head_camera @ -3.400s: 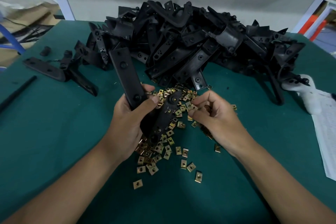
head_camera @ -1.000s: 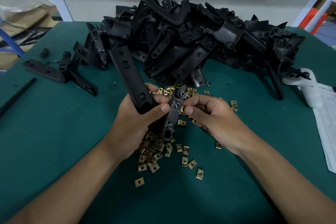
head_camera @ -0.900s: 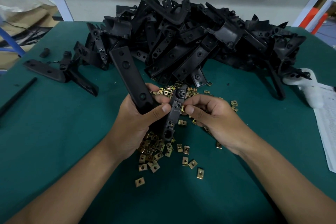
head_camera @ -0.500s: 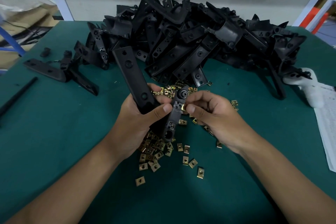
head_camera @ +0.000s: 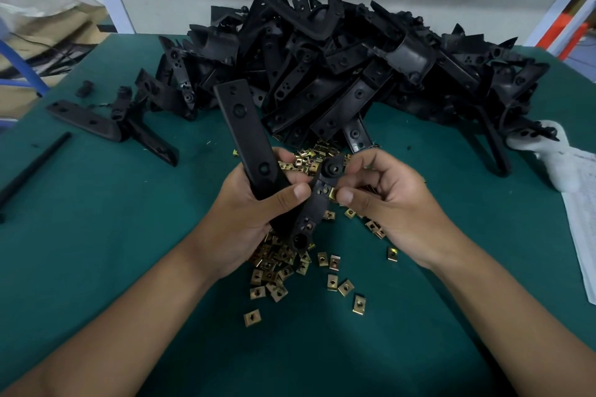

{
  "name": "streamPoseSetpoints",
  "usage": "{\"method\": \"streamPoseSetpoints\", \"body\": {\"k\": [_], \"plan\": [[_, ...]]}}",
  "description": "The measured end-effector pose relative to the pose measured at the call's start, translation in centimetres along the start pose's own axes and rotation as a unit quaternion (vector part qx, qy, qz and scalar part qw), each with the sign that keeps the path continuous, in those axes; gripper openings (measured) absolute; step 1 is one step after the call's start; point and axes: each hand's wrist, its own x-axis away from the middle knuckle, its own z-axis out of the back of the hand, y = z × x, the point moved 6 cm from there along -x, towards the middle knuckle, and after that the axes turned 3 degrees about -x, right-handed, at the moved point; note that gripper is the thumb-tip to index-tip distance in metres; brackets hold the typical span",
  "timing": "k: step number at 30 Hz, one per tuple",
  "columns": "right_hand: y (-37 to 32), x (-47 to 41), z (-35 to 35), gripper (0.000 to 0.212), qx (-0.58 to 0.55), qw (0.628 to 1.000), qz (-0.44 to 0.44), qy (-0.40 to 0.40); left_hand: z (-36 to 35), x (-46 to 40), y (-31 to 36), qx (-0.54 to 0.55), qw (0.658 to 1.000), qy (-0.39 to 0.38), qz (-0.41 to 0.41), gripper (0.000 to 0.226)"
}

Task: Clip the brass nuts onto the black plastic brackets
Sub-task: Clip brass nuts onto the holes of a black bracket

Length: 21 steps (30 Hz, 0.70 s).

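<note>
Head view, inspector: which part was in work?

Inspector: One black plastic bracket (head_camera: 254, 151), an angled piece. The left hand (head_camera: 254, 213) was curled round its bend, the long flat arm pointing up and away and the short arm hanging down toward the surface (head_camera: 96, 235).

Clerk: And the nut?

Inspector: The right hand (head_camera: 383, 200) pinched a brass nut (head_camera: 332, 193) between thumb and fingertips, hard against the edge of the short arm, near one of its holes. Whether it was fully seated could not be told; it was mostly hidden by the fingers.

Clerk: Any other nuts on that bracket?

Inspector: None could be made out. The lower end of the short arm showed only black plastic.

Clerk: Stock remaining?

Inspector: Considerable. The loose brass nuts (head_camera: 290, 267) lay scattered on the surface directly beneath and around both hands. The pile of brackets (head_camera: 338, 74) stood heaped at the far side, well beyond the hands. A few separate brackets (head_camera: 109, 124) lay to the left; I could not tell whether those carried nuts.

Clerk: Your assessment?

Inspector: Early to middling at best. One clip in progress, the bulk of the heap apparently unfitted.
</note>
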Motion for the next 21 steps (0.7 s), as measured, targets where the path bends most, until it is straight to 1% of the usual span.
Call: {"method": "streamPoseSetpoints", "body": {"k": [6, 9, 14, 17, 19, 21], "plan": [[-0.2, 0.1, -0.2, 0.026, -0.005, 1.000, 0.026, 0.002, 0.3, -0.1, -0.2, 0.003, 1.000, -0.006, 0.023, 0.046], [-0.5, 0.4, -0.4, 0.028, 0.006, 0.999, 0.035, -0.009, 0.4, -0.1, -0.4, -0.020, 0.999, -0.018, 0.038, 0.043], [-0.7, 0.7, -0.3, 0.036, 0.052, 0.998, 0.020, -0.032, 0.4, -0.1, -0.6, -0.040, 0.998, -0.025, 0.036, 0.039], [-0.6, 0.8, -0.3, 0.035, 0.084, 0.996, 0.010, -0.039, 0.3, -0.1, -0.5, -0.050, 0.998, -0.033, 0.035, 0.037], [-0.7, 0.9, -0.2, 0.038, 0.104, 0.994, 0.007, -0.042, 0.1, 0.0, -0.5, -0.054, 0.997, -0.044, 0.035, 0.034], [-1.2, 1.0, -0.2, 0.036, 0.108, 0.993, 0.001, -0.054, -0.2, 0.1, -0.4, -0.056, 0.996, -0.052, 0.036, 0.032]]}}
